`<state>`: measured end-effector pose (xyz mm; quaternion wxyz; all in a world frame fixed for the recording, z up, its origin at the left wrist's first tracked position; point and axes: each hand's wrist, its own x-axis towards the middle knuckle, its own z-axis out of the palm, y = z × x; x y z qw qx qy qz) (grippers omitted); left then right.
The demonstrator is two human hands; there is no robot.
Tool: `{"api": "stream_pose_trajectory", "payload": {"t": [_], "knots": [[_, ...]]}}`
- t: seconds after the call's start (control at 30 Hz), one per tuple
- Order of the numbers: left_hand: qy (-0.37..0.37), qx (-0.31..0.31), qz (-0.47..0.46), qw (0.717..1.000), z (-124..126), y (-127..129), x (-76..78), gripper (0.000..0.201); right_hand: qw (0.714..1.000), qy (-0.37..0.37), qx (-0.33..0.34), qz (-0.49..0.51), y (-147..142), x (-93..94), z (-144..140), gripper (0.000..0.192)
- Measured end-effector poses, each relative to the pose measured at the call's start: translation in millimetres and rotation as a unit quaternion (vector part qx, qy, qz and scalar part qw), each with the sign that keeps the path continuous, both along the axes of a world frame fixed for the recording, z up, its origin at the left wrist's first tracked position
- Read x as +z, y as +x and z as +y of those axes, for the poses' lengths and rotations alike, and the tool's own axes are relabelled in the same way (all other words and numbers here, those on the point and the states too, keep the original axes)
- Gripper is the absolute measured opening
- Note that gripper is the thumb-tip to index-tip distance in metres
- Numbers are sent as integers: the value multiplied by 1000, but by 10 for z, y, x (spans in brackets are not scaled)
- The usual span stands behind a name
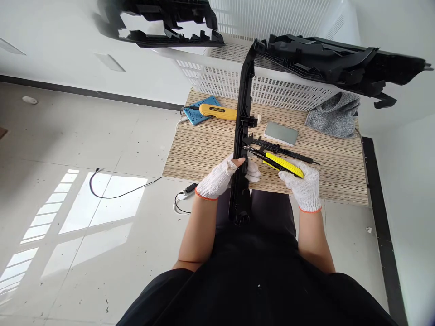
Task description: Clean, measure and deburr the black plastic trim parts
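A long black plastic trim piece [242, 131] stretches from over my lap up to the basket. My left hand [220, 175], in a white knitted glove with the thumb tip bare, is closed around its lower half. In my gloved right hand [303, 184] is a yellow and black utility knife [283, 165], gripped by the handle. Its blade points left, and the tip is at the right edge of the trim piece; I cannot tell whether it touches. Just beyond the knife, a black caliper [282, 150] lies on the wood-patterned table [200, 149].
A white perforated basket [217, 74] stands at the table's back, with black plastic parts [340, 63] across its rim. Nearby lie a grey phone-like slab [281, 133], a yellow handheld tool [217, 111] over a blue pad [195, 116], and a grey cloth [335, 115]. Cables [125, 194] trail across the floor.
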<state>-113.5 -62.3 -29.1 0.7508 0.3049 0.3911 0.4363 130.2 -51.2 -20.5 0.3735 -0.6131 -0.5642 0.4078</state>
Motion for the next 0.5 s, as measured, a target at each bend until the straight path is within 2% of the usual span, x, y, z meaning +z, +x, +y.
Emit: {"api": "stream_pose_trajectory", "payload": {"t": [0.13, 0.3, 0.43, 0.5], "knots": [[-2, 10, -28, 1000, -11, -26, -62, 41, 1000, -7, -4, 16, -5, 9, -2, 40], [8, -12, -66, 998, 20, -22, -65, 35, 999, -17, 0, 28, -14, 33, -6, 39], [5, 11, -85, 996, 35, 0, -38, 34, 1000, -14, 0, 28, -12, 28, -7, 38], [-6, 20, -71, 997, 37, 8, -26, 40, 999, -13, 4, 31, -6, 17, -6, 38]]}}
